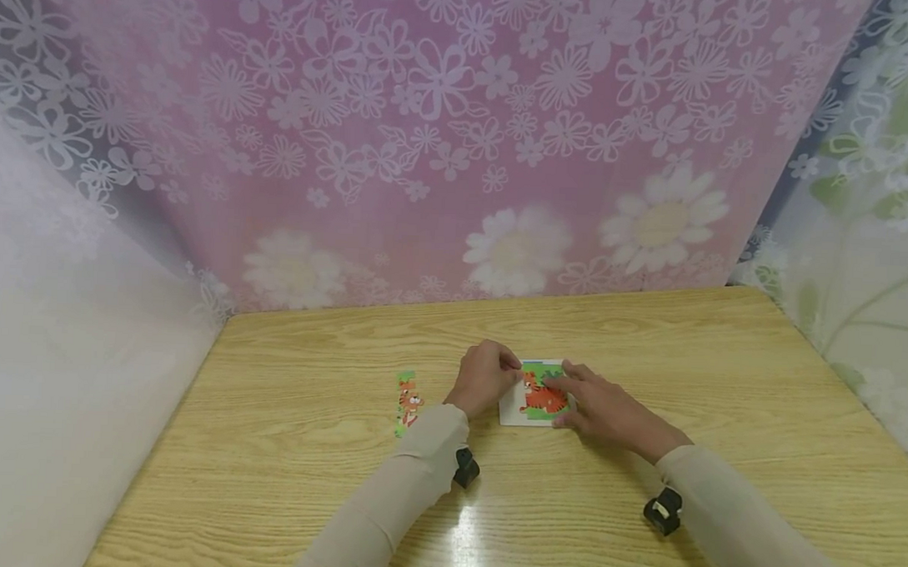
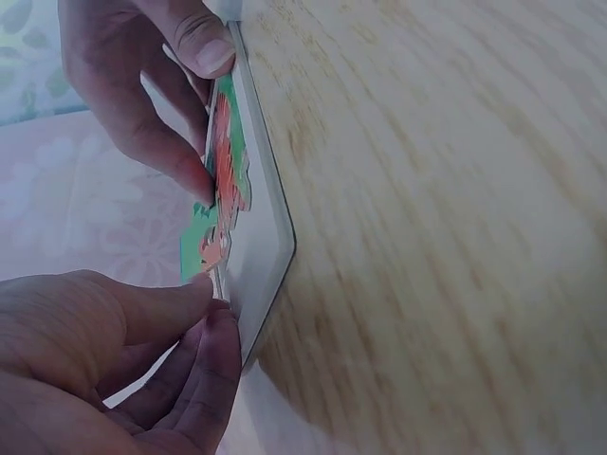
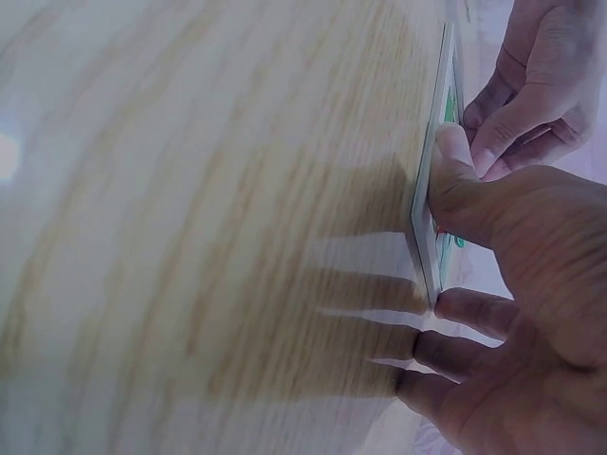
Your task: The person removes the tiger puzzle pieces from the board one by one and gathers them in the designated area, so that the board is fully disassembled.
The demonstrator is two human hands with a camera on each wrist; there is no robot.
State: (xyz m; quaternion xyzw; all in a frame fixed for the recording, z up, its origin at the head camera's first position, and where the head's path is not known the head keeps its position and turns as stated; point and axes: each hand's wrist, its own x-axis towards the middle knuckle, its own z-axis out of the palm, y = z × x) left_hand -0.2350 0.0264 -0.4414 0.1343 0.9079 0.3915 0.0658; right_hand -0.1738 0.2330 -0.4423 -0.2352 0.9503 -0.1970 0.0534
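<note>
Well, the left hand (image 1: pixel 485 378) pinches the tiger puzzle (image 1: pixel 544 398); the right hand (image 1: pixel 613 412), fingers spread, touches the white board (image 1: pixel 511 412)

The head view looked from above the near side of the table (image 1: pixel 304 478), forward and down toward the pink flowered cloth (image 1: pixel 399 148), and was the farthest. The two wrist views, turned on their sides, looked very closely and low across the table from opposite sides; all three shared the white board (image 1: pixel 511 411) and the fingers (image 2: pixel 220 355).
</note>
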